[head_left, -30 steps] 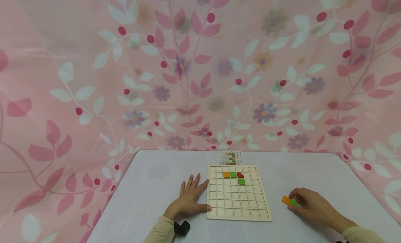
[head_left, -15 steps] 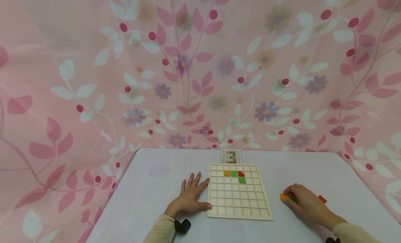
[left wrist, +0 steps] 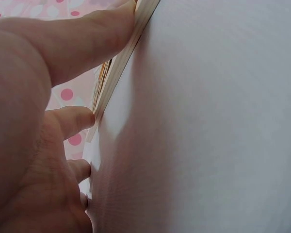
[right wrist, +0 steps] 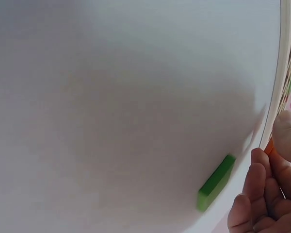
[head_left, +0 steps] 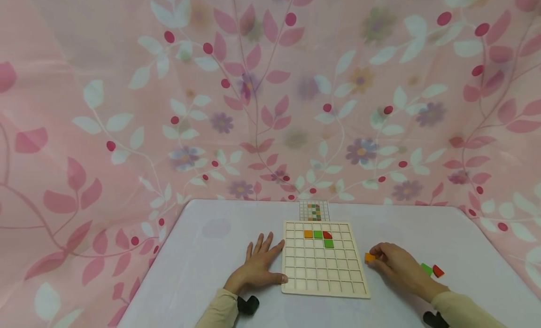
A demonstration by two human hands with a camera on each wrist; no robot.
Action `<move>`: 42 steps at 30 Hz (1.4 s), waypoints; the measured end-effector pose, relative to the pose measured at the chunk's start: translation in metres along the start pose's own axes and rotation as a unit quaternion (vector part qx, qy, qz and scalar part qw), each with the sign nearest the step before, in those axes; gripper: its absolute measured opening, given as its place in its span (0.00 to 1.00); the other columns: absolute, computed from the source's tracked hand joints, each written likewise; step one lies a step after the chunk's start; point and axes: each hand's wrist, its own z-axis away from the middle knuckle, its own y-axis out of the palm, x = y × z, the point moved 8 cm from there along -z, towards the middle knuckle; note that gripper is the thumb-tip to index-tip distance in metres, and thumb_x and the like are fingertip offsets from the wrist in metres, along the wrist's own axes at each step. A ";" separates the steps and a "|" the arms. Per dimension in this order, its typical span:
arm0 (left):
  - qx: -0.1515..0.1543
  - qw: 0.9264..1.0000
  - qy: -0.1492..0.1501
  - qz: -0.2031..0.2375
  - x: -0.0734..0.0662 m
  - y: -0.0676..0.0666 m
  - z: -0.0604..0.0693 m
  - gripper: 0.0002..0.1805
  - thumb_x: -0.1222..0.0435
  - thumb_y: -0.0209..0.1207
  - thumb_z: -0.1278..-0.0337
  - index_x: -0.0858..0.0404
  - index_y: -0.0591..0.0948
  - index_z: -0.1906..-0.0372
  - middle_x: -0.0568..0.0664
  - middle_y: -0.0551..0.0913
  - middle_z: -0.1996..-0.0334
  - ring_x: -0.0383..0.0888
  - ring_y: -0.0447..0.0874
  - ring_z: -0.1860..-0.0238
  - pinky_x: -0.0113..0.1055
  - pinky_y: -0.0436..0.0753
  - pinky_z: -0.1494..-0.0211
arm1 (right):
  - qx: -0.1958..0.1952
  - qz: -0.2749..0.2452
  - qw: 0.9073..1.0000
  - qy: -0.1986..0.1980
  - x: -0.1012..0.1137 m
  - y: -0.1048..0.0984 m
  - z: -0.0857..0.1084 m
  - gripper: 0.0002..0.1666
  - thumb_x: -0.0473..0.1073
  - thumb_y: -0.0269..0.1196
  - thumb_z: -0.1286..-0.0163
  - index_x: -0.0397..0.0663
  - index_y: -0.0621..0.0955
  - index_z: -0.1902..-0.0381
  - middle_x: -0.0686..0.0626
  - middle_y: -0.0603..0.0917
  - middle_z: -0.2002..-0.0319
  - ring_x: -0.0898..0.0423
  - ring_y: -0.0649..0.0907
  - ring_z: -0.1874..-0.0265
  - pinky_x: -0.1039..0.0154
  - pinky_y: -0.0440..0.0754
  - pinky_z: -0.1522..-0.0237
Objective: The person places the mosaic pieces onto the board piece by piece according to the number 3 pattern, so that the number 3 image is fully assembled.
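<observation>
Counting what sits in the grid board (head_left: 320,264), we find four pieces placed: an orange square (head_left: 308,234), a green square (head_left: 318,234) and a round-cornered red piece (head_left: 327,235) side by side in the second row from the far edge, and a second green square (head_left: 328,243) one row nearer us, next to the red. The pattern card (head_left: 314,210), just beyond the board, shows more colours than that, so we judge ourselves under halfway, though its print is too small to count surely. Three loose pieces remain in sight: our right hand (head_left: 395,262) pinches an orange tile (head_left: 369,257) between thumb and fingertips, while a loose green tile (head_left: 426,269) and a loose red tile (head_left: 438,270) lie close together behind its wrist. Our left hand (head_left: 255,267) is spread, thumb and forefinger against the board's left edge. The orange tile is just beside the right edge; whether it touches the surface (head_left: 203,253) we cannot tell. The nearer rows hold no pieces, leaving room to come in from the right, but the raised ribs probably give a crooked tile little slack. Beyond the far edge, the card and floral cloth (head_left: 291,140) make tighter quarters.
</observation>
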 end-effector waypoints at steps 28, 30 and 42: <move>0.012 1.000 0.001 -0.013 -0.022 -0.012 0.009 0.56 0.42 0.73 0.43 0.57 0.61 0.15 0.65 0.44 0.13 0.70 0.32 0.14 0.75 0.35 0.20 | 0.024 -0.028 0.999 -0.001 0.032 0.031 -0.051 0.14 0.48 0.73 0.29 0.49 0.85 0.51 0.58 0.83 0.60 0.63 0.77 0.61 0.63 0.82 0.56; 0.011 1.000 0.001 -0.012 -0.022 -0.012 0.009 0.56 0.42 0.74 0.43 0.57 0.61 0.15 0.65 0.44 0.13 0.70 0.32 0.14 0.75 0.35 0.20 | 0.023 -0.029 0.999 -0.002 0.034 0.031 -0.053 0.14 0.49 0.73 0.29 0.50 0.85 0.51 0.58 0.83 0.59 0.63 0.77 0.61 0.62 0.83 0.54; 0.017 1.000 -0.007 -0.012 -0.022 -0.012 0.009 0.56 0.42 0.73 0.43 0.55 0.61 0.15 0.64 0.44 0.13 0.69 0.31 0.13 0.75 0.35 0.20 | 0.022 -0.026 0.999 -0.024 0.046 0.033 -0.060 0.13 0.47 0.72 0.28 0.51 0.84 0.51 0.57 0.82 0.58 0.63 0.75 0.61 0.64 0.82 0.56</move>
